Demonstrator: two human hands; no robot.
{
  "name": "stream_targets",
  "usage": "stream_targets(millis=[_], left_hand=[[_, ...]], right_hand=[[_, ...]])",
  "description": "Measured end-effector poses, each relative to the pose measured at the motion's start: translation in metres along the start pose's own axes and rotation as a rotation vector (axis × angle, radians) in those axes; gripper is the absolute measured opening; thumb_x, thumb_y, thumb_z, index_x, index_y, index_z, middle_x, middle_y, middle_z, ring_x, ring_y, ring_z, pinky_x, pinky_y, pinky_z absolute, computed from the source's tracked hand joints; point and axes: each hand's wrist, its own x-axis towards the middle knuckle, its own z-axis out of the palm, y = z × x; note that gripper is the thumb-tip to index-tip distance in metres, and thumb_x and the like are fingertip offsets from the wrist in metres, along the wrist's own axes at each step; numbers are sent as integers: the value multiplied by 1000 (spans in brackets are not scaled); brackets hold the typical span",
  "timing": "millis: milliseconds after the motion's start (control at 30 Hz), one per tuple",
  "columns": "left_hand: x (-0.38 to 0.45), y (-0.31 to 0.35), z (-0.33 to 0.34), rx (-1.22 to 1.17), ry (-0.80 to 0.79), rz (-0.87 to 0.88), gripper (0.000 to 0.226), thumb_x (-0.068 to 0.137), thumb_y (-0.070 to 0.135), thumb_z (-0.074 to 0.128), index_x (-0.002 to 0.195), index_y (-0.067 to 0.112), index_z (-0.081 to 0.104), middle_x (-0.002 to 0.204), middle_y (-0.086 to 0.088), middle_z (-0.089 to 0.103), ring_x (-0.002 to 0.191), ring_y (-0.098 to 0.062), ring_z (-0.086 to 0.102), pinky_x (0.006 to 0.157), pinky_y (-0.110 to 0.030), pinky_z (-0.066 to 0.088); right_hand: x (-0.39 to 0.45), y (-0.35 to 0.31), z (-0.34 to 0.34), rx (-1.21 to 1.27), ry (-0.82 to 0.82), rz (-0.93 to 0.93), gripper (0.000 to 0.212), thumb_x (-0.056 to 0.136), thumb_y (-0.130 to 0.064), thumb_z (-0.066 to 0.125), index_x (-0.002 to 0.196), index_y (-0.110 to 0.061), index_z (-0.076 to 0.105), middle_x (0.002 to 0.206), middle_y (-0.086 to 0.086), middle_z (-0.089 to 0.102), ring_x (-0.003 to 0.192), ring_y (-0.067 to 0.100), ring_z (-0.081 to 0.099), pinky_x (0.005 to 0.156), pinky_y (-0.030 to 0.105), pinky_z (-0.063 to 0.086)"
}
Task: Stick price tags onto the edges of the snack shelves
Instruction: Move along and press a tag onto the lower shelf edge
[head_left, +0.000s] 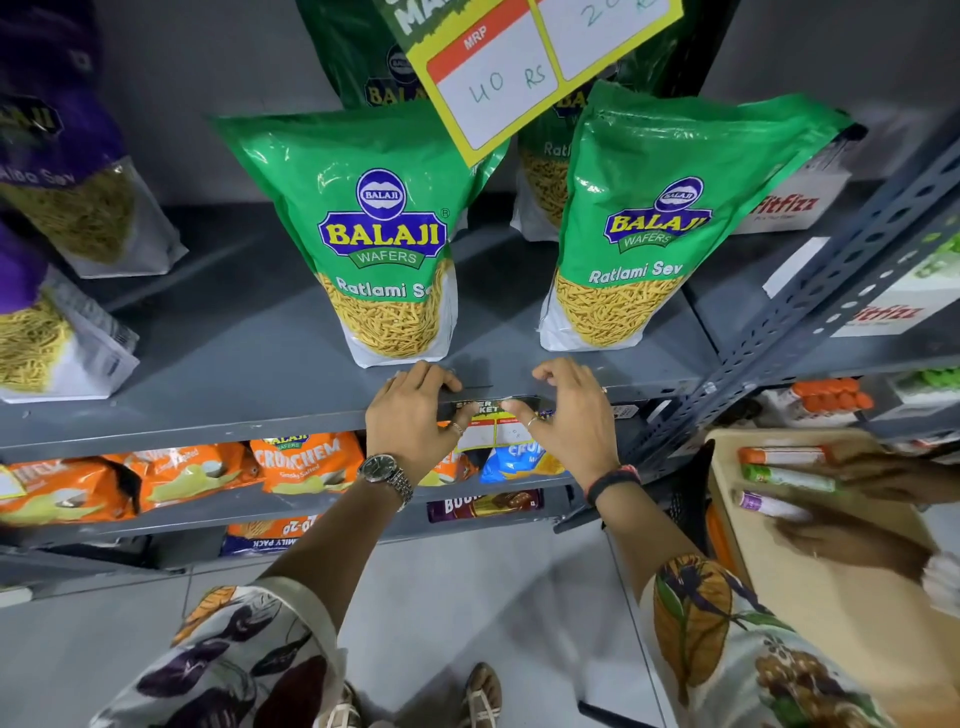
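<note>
On the grey metal shelf edge (234, 431), below green sev pouches (384, 234), left hand (410, 421) and right hand (566, 415) seemingly pinch a small yellow-bordered price tag (491, 434) with curled fingers.

green Balaji Ratlami Sev pouches (387, 249) upright, 12 o'clock | orange Crunchem packs (306, 462) 9 o'clock, lower tier | cardboard box (831, 587) 4 o'clock, holding marker-like tubes (784, 478)

Both forearms reach forward and up, near parallel. Left hand (410, 415): palm forward, fingers curled over at the top, thumb pointing inward, watch at wrist. Right hand (566, 415): mirrored, fingers arched, thumb inward, dark band at wrist. Hands close, not touching.
</note>
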Motion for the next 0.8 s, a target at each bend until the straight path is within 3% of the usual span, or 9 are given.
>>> stream_targets(millis=[67,167,333,467,633,800], left_hand=[[0,0,0,-4,9,-3,24,79,44,68,88,23,59,85,4,63,75,-21,58,59,-25,37],[-1,-1,0,-11,-1,10,18,80,34,69,87,23,57,82,3,63,73,-22,58,57,-24,35],[1,-6,-10,-30,-160,18,16,85,17,61,99,22,53,96,3,64,86,-26,59,55,-28,39],[8,-4,-35,-101,-288,-26,26,91,18,50,116,27,48,114,11,65,98,-22,62,66,-33,48],[33,30,-101,-285,113,-41,18,94,46,43,110,37,47,94,26,61,82,-9,65,61,-27,43],[70,75,-180,-459,425,-4,20,91,51,45,107,40,51,87,33,59,84,8,58,66,-24,46]], right_hand=[[3,-4,0,-24,10,-6,41,75,-40,77,96,-10,58,95,7,67,89,26,59,69,38,50],[5,-4,-3,-21,-18,-25,33,78,-33,76,93,-12,56,94,6,67,89,27,61,66,37,49],[5,-1,-12,-28,-94,-22,19,83,-12,70,95,-12,54,93,9,68,85,30,65,65,43,55],[5,-6,-34,-5,-93,43,32,80,13,56,101,-10,54,96,10,70,89,31,66,67,40,55],[24,-43,-105,154,247,-42,16,85,-9,65,99,-13,58,98,10,68,90,29,64,74,41,53],[54,-105,-182,255,607,-255,11,88,-18,61,97,-13,61,97,3,66,92,18,57,83,28,43]])
